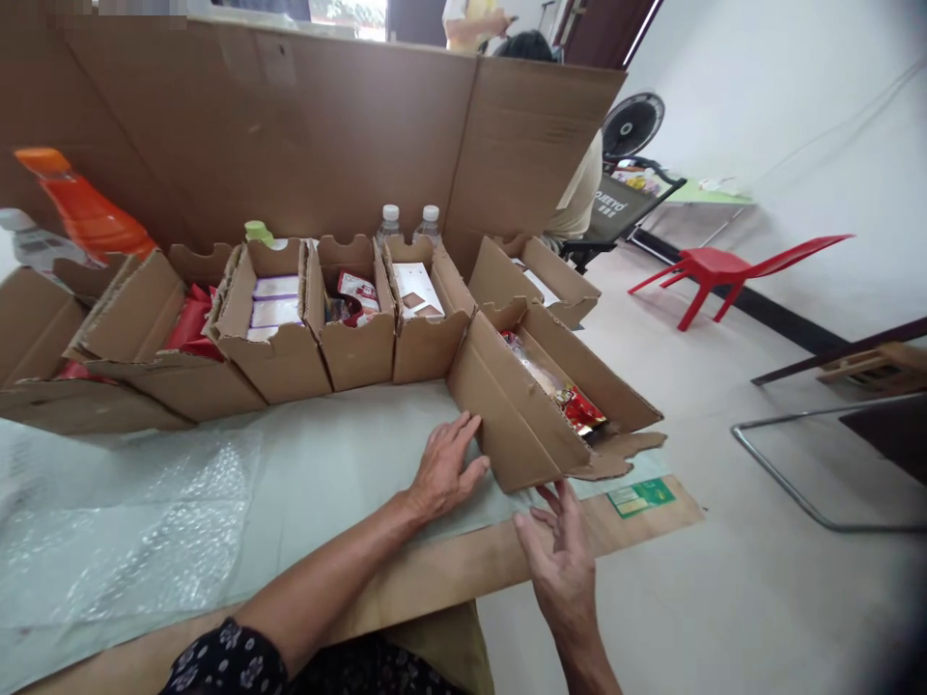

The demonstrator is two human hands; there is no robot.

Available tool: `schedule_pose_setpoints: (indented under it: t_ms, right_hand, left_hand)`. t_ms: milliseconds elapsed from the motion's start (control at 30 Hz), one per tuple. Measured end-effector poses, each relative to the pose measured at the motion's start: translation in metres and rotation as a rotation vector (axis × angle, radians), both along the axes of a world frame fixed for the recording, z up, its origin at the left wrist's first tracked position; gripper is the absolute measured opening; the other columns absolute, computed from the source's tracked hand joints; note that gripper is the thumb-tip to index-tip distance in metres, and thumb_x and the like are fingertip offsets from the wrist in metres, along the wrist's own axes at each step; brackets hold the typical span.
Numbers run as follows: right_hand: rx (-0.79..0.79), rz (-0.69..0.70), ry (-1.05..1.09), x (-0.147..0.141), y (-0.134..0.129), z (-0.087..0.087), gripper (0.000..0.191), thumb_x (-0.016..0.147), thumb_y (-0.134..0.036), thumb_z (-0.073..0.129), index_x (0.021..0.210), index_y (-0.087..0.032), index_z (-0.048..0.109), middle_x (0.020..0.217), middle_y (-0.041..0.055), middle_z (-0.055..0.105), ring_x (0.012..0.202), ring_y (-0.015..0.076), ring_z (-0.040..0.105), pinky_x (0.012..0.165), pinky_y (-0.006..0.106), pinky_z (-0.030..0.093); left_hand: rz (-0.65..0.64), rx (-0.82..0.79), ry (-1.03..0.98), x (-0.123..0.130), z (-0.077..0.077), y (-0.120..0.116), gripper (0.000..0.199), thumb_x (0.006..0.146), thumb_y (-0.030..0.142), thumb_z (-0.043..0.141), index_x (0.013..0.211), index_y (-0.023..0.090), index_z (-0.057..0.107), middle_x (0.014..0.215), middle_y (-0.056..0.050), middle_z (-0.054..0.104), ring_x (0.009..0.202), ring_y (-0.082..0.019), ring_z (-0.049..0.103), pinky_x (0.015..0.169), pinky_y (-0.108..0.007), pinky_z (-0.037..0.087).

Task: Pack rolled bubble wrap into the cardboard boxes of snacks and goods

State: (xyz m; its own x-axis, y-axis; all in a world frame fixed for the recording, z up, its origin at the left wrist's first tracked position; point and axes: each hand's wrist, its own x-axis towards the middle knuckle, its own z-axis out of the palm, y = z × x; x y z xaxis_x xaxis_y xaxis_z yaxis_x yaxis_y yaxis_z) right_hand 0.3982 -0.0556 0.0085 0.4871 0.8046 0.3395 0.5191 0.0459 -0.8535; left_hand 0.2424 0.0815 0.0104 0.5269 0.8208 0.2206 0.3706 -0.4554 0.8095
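Note:
My left hand (447, 470) rests with its fingers apart at the left side of a cardboard box (525, 415) at the right end of the table. Inside that box lie red and clear packets (579, 407). My right hand (561, 545) is palm up, fingers spread, its fingertips at the box's lower front edge. Beside this box, a row of open boxes runs left: one has a white packet (418, 291), one red-and-white packets (360, 294), one white-and-purple packs (275, 307), and one red packets (194, 321).
Bubble wrap (145, 521) covers the table's left part. A tall cardboard screen (304, 125) stands behind the boxes, with an orange bottle (101, 212) at left. A green card (641, 496) lies at the right edge. A red chair (724, 265) and a person (474, 21) are beyond.

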Motion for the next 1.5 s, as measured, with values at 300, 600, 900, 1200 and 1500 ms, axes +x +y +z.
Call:
schedule_pose_setpoints:
  t_ms: [300,600,900,1200,1500]
  right_hand:
    - [0.024,0.055,0.011,-0.012,0.022,-0.003,0.074,0.094,-0.034,0.070,0.161,-0.033,0.039,0.163,0.0172,0.040,0.128,0.0303,0.064,0.084,0.040,0.065]
    - [-0.014,0.036,0.071,-0.008,0.027,-0.015,0.074,0.093,-0.038,0.069,0.159,-0.028,0.038,0.161,0.0221,0.040,0.124,0.0306,0.067,0.077,0.037,0.065]
    - [0.008,0.048,0.196,-0.027,0.031,-0.034,0.072,0.091,-0.038,0.070,0.156,-0.026,0.041,0.156,0.0232,0.045,0.133,0.0355,0.061,0.088,0.049,0.065]
    - [0.008,0.097,0.202,-0.028,0.028,-0.034,0.059,0.095,-0.036,0.065,0.151,-0.026,0.048,0.150,0.0200,0.050,0.130,0.0326,0.063,0.092,0.048,0.065]
    - [0.038,0.075,0.209,-0.029,0.032,-0.033,0.054,0.097,-0.035,0.061,0.149,-0.026,0.052,0.144,0.0189,0.054,0.125,0.0303,0.065,0.088,0.044,0.066]
  left_hand:
    - [-0.153,0.011,-0.001,-0.005,0.003,0.012,0.069,0.099,0.041,0.051,0.163,0.019,0.036,0.171,-0.019,0.034,0.158,-0.032,0.035,0.127,-0.060,0.029]
    - [-0.200,-0.010,0.062,-0.004,0.008,0.009,0.079,0.088,0.035,0.063,0.161,0.022,0.039,0.171,-0.018,0.032,0.157,-0.033,0.038,0.128,-0.063,0.024]
    - [-0.300,0.041,0.148,-0.006,0.015,0.014,0.085,0.080,0.028,0.063,0.161,0.022,0.038,0.173,-0.018,0.027,0.159,-0.035,0.034,0.127,-0.065,0.022]
    - [0.199,0.358,-0.077,-0.010,0.041,0.021,0.057,0.084,0.012,0.054,0.139,0.022,0.064,0.150,-0.016,0.061,0.144,-0.034,0.052,0.120,-0.060,0.040]
    - [0.326,0.549,0.425,-0.015,0.166,0.156,0.041,0.081,0.011,0.058,0.119,0.007,0.073,0.114,-0.021,0.076,0.130,-0.041,0.059,0.123,-0.065,0.021]
